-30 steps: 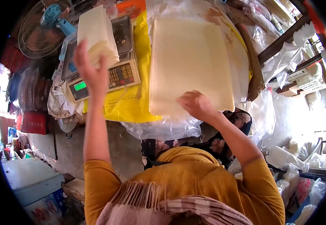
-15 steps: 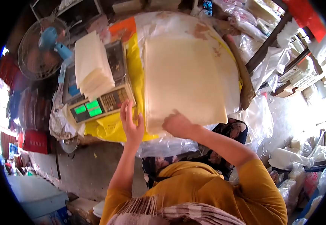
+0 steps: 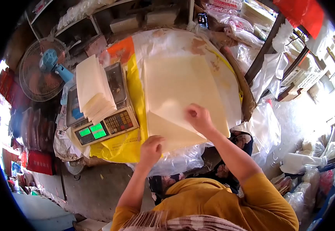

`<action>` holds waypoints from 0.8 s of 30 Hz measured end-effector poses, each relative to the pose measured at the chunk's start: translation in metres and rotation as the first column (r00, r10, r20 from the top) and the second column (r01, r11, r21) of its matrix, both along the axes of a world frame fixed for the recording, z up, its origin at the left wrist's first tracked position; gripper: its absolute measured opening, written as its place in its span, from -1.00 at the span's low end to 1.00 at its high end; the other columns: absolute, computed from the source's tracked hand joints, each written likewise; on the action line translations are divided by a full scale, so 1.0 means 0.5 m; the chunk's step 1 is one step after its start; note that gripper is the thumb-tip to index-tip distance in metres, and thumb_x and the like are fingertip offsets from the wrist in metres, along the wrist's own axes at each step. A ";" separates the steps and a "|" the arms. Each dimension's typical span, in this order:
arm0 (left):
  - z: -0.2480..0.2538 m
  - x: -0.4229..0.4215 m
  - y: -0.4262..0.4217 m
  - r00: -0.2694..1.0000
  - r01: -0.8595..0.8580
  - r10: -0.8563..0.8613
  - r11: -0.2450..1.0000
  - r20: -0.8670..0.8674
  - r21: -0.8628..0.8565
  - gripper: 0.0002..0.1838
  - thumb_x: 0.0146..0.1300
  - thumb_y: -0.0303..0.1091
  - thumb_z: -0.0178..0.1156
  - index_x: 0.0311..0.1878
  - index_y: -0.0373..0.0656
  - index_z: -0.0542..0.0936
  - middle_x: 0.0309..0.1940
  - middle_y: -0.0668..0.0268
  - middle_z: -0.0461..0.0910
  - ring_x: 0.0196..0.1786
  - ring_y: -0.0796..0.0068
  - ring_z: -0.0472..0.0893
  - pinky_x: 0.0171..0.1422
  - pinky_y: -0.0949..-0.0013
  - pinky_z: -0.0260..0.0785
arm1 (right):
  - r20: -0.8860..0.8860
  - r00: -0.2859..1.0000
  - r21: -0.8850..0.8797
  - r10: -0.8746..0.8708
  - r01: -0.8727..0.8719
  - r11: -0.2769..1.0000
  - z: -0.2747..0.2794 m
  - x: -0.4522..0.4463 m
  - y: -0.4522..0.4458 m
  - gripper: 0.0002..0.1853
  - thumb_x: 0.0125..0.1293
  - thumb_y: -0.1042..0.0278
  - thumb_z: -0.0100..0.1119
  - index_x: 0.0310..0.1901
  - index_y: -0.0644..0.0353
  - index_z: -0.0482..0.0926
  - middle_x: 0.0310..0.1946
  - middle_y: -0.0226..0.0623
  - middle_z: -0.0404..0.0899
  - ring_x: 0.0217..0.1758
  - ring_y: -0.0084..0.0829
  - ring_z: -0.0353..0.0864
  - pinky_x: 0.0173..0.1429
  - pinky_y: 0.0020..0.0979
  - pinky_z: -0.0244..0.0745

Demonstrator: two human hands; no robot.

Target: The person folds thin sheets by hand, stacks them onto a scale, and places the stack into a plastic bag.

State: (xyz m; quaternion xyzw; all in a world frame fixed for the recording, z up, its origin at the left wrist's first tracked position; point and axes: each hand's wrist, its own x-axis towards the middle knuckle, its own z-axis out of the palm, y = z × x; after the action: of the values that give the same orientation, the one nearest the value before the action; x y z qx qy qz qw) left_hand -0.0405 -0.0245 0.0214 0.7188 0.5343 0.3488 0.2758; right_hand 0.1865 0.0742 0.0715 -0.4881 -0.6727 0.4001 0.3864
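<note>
A stack of thin cream sheets (image 3: 183,82) lies on the covered table in front of me. My right hand (image 3: 199,118) is over its near half, slightly blurred, with the fingers pinched on the top sheet. That sheet's near left corner is lifted and turned back, leaving a slanting edge across the stack. At the stack's near left corner is my left hand (image 3: 151,149), its fingers curled closed; whether anything is between them is hidden. A bundle of folded cream sheets (image 3: 94,86) rests on the digital scale (image 3: 105,129) to the left.
A yellow plastic bag (image 3: 134,134) lies under the scale and beside the stack. Clear plastic (image 3: 183,159) hangs at the table's front edge. Behind the scale stands a fan (image 3: 46,69). Wrapped packages (image 3: 240,29) and a phone (image 3: 203,20) are at the back right.
My right hand has moved up and right from the near edge, turning back the top sheet's corner. My left hand has come from beside the scale to the stack's corner and curled closed.
</note>
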 end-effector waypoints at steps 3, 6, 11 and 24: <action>-0.013 0.054 0.044 0.980 0.101 -0.093 0.994 -0.174 0.040 -0.60 0.13 -0.34 0.19 0.07 -0.19 0.50 0.10 0.02 0.47 0.22 0.00 0.38 0.27 0.03 0.23 | 0.425 0.881 0.202 0.206 -0.315 0.927 0.009 0.016 -0.063 -0.37 0.09 0.10 0.37 0.18 0.17 0.44 0.06 -0.13 0.55 0.18 -0.26 0.51 0.23 -0.30 0.41; -0.017 0.096 0.061 0.892 0.066 -0.058 0.998 -0.448 0.003 -0.32 0.18 0.12 0.17 0.29 -0.05 0.39 0.34 -0.11 0.19 0.43 -0.13 0.07 0.50 -0.08 -0.19 | 0.750 0.624 0.073 0.218 -0.406 0.911 -0.079 0.037 -0.053 -0.49 0.29 0.22 0.10 0.25 0.18 0.38 0.06 -0.11 0.53 0.14 -0.11 0.49 0.18 -0.16 0.38; -0.061 0.117 0.054 0.856 0.054 0.003 0.994 -0.517 0.095 -0.31 0.18 0.18 0.14 0.32 0.04 0.38 0.42 -0.06 -0.01 0.46 -0.31 -0.12 0.45 -0.32 -0.33 | 0.419 0.891 0.535 -0.171 -0.090 0.840 0.044 0.119 0.074 -0.69 0.28 0.47 -0.03 0.03 0.12 0.55 -0.36 -0.04 0.62 -0.36 -0.09 0.63 -0.27 -0.20 0.53; 0.003 0.078 0.095 0.955 -0.255 0.217 0.949 0.204 0.184 -0.50 0.20 -0.18 0.21 0.22 -0.06 0.45 0.28 0.03 0.31 0.37 0.19 0.26 0.47 0.12 -0.03 | 0.687 0.726 0.467 0.038 -0.481 0.743 0.066 0.112 -0.129 -0.65 0.10 0.46 0.07 -0.02 0.25 0.47 -0.15 -0.24 0.57 -0.14 -0.27 0.64 -0.17 -0.30 0.57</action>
State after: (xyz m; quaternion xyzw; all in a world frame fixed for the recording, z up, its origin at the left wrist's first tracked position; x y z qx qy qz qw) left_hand -0.0013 0.0229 0.0228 0.6399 0.5498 0.4973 0.2025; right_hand 0.2424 0.0095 0.1043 -0.3338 -0.9193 0.0204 0.2075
